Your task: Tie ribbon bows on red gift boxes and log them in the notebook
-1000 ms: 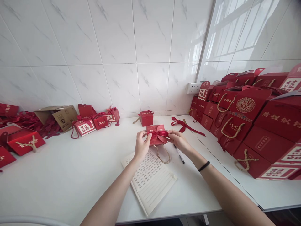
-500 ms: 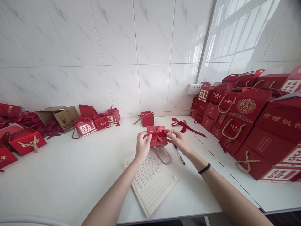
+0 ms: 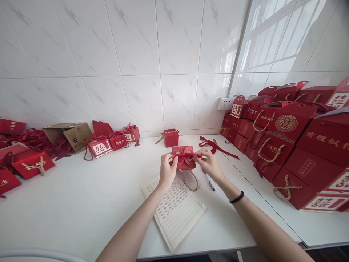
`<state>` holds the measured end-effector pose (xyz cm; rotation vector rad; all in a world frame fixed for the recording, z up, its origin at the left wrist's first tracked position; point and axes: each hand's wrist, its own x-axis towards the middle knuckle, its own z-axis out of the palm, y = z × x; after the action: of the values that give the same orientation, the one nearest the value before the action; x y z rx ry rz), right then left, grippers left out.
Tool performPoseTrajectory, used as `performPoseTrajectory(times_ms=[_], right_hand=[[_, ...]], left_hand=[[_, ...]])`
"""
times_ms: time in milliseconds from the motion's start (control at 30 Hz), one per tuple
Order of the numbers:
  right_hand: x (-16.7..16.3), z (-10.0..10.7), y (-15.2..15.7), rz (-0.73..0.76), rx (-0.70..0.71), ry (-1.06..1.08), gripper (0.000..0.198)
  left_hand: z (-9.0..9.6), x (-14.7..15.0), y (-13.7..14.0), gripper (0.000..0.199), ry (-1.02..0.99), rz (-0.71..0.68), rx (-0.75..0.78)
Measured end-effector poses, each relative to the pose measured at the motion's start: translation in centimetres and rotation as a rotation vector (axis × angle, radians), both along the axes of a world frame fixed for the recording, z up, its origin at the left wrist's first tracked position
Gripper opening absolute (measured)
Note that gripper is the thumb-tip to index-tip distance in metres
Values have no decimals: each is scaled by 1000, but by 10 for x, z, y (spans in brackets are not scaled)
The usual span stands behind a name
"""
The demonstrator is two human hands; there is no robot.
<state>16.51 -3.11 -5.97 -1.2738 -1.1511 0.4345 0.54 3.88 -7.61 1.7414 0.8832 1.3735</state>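
A small red gift box [image 3: 186, 166] with petal-shaped top flaps sits on the white table in front of me. Across its top runs a red ribbon [image 3: 187, 157], knotted in the middle into a bow. My left hand [image 3: 167, 170] pinches the left side of the bow between thumb and fingertips. On the other side my right hand [image 3: 211, 165], with a black band on the wrist, pinches the ribbon's right side. A twisted rope handle [image 3: 194, 186] hangs from the box's near side onto an open notebook [image 3: 178, 213] with handwriting.
A pen [image 3: 209, 181] lies beside my right forearm. Behind it are loose red ribbons [image 3: 215, 146] and another red box [image 3: 171, 138]. Stacked red boxes [image 3: 286, 145] fill the right side. At left stand a cardboard carton [image 3: 77, 136] with ribbons and several red boxes [image 3: 99, 147].
My right hand has drawn slightly to the right, pulling the ribbon's right side outward. The box has shifted a little to the right, while my left hand keeps its pinch.
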Motion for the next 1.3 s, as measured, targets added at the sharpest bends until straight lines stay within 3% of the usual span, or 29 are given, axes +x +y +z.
performPoseTrajectory(times_ms=[133, 267, 600, 733, 967, 1300], right_hand=[[-3, 4, -5, -45, 7, -71, 27], [-5, 12, -11, 20, 7, -61, 25], [-11, 15, -13, 300, -80, 247, 41], [-11, 17, -12, 333, -79, 343, 34], [0, 11, -5, 186, -6, 419, 29], [-4, 0, -3, -57, 90, 210, 21]], left_hand=[[-1, 1, -2, 11, 20, 9, 12], [-1, 2, -4, 9, 37, -9, 37], [-1, 2, -4, 8, 21, -8, 46], [0, 2, -4, 10, 33, -8, -9], [-3, 2, -1, 13, 0, -7, -12], [-6, 3, -3, 16, 10, -27, 23]])
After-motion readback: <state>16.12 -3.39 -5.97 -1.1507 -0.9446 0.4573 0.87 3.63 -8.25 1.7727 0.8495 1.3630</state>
